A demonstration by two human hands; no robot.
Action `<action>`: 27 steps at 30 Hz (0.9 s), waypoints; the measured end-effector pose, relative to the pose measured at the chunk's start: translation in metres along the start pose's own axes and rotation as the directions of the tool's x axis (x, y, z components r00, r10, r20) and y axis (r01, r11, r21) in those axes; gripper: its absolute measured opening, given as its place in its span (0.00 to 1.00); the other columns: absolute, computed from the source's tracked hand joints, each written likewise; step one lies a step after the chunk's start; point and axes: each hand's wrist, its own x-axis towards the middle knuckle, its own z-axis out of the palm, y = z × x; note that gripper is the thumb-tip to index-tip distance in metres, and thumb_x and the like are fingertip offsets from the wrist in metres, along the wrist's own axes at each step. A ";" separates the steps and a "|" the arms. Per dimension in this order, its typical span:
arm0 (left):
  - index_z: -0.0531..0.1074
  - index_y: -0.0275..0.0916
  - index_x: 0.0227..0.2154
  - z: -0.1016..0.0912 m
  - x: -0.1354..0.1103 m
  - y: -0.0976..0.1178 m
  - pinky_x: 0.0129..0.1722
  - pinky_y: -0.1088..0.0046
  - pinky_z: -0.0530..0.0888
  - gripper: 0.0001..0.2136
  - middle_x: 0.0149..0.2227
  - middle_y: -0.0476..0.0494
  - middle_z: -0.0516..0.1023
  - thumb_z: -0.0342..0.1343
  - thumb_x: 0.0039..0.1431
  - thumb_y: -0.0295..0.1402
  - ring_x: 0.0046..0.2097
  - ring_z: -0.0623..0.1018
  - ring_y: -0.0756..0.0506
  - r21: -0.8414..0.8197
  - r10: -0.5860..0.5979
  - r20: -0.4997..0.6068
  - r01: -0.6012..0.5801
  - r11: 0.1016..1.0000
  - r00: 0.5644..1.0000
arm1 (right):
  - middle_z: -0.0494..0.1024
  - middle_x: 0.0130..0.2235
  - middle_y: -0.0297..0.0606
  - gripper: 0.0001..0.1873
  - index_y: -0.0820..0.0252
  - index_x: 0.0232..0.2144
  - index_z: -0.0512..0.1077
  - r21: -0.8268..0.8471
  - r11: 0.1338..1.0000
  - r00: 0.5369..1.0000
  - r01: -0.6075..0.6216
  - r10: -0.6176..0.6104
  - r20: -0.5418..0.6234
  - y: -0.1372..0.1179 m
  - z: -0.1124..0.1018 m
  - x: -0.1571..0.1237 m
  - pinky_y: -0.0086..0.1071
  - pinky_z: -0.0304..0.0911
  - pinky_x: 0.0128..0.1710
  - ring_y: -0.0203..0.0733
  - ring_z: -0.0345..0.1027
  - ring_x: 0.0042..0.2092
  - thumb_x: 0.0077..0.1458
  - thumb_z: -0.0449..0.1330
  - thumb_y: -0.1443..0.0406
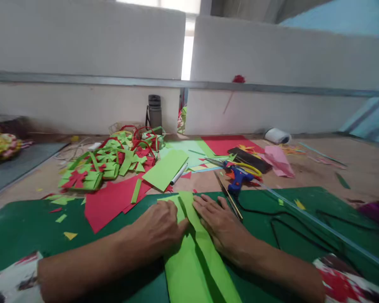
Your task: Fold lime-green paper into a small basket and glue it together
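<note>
Green paper strip: long axis ran away from the person; left hand and right hand pressed flat, grasping nothing; green mat, white partition behind.

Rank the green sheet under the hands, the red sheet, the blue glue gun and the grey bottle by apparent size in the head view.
1. green sheet
2. red sheet
3. blue glue gun and grey bottle: much alike; the bottle stands farther back, so unranked.

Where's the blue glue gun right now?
Head view, right of centre: the blue glue gun lies on the table just past the far edge of the green mat, beyond the right hand and left of the pink paper.
</note>
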 end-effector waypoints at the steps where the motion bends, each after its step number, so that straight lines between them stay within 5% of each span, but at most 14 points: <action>1: 0.61 0.40 0.34 -0.001 -0.001 0.000 0.17 0.70 0.67 0.04 0.25 0.43 0.67 0.49 0.57 0.27 0.26 0.72 0.40 0.006 -0.008 0.007 0.008 1.000 1.000 | 0.55 0.62 0.41 0.24 0.64 0.58 0.56 0.000 1.000 1.000 -0.006 0.006 0.003 -0.001 -0.001 0.001 0.60 0.46 0.55 0.52 0.46 0.62 0.61 0.41 0.67; 13: 0.62 0.31 0.44 -0.008 -0.011 -0.008 0.25 0.69 0.71 0.12 0.34 0.36 0.69 0.43 0.57 0.22 0.33 0.72 0.41 -0.096 -0.026 0.149 0.041 0.995 0.988 | 0.56 0.61 0.44 0.26 0.64 0.57 0.59 -0.047 0.999 0.998 -0.023 0.020 -0.059 -0.003 -0.002 0.013 0.60 0.39 0.57 0.55 0.45 0.62 0.61 0.43 0.58; 27: 0.58 0.35 0.51 0.000 -0.014 -0.004 0.26 0.64 0.72 0.17 0.39 0.36 0.69 0.41 0.59 0.24 0.36 0.71 0.37 -0.127 -0.079 0.072 0.088 0.988 0.994 | 0.65 0.56 0.47 0.20 0.62 0.48 0.68 -0.238 0.968 0.967 0.077 -0.130 -0.217 -0.008 -0.003 0.026 0.56 0.33 0.55 0.56 0.51 0.57 0.59 0.50 0.57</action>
